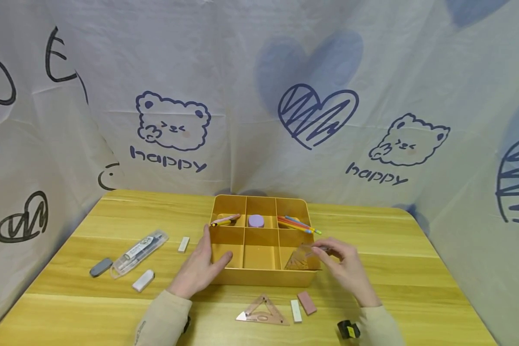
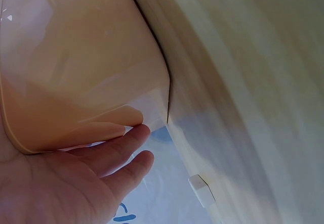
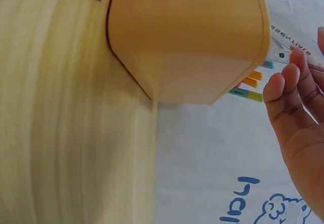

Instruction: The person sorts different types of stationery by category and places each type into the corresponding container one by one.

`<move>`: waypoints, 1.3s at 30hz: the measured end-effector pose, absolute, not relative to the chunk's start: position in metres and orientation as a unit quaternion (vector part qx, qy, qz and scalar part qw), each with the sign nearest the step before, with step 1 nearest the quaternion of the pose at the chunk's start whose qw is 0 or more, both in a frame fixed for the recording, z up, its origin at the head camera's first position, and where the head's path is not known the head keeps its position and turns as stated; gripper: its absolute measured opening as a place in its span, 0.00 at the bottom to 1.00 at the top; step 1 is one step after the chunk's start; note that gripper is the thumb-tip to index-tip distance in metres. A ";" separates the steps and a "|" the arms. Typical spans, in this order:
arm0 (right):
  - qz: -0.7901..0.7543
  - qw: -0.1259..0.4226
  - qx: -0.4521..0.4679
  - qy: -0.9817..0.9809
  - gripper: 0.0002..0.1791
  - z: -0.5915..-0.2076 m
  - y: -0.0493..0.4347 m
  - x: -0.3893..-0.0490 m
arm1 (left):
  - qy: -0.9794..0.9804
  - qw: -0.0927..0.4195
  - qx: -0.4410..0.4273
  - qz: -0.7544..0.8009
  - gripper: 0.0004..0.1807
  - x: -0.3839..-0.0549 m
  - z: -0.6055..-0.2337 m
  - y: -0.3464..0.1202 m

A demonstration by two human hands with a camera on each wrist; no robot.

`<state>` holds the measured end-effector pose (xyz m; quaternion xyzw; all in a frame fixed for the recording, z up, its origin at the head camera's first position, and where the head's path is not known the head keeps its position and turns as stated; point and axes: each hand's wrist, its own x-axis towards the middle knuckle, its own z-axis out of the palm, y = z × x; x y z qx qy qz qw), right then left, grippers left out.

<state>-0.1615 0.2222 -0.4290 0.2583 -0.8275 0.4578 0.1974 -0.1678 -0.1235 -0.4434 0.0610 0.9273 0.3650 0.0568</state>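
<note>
A yellow-orange divided box stands on the table. My left hand rests against its left side, fingers straight along the outer wall, the thumb over the front left compartment. In the left wrist view, the fingers touch the box's smooth wall. At the front right compartment my right hand pinches a clear set square, tilted, its lower part inside the compartment. The right wrist view shows the printed clear plastic beside the fingertips.
Pens, a purple round item and pencils occupy the back compartments. In front lie a pink triangle ruler, a white eraser and a pink eraser. Leftward are a clear case and more small blocks.
</note>
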 end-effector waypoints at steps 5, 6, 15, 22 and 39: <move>0.434 0.179 0.242 -0.849 0.07 -0.434 0.223 -0.163 | 0.927 0.056 0.059 0.366 0.55 -0.168 -0.443 -0.123; 0.431 0.174 0.238 -0.853 0.07 -0.435 0.222 -0.164 | 0.927 0.056 0.059 0.366 0.55 -0.168 -0.443 -0.123; 0.413 0.134 0.197 -0.879 0.10 -0.439 0.218 -0.165 | 0.927 0.059 0.057 0.367 0.56 -0.168 -0.444 -0.123; 0.411 0.104 0.163 -0.891 0.13 -0.442 0.217 -0.166 | 0.927 0.057 0.058 0.367 0.55 -0.168 -0.444 -0.123; 0.402 0.054 0.152 -0.901 0.16 -0.446 0.222 -0.166 | 0.926 0.061 0.057 0.369 0.56 -0.168 -0.443 -0.123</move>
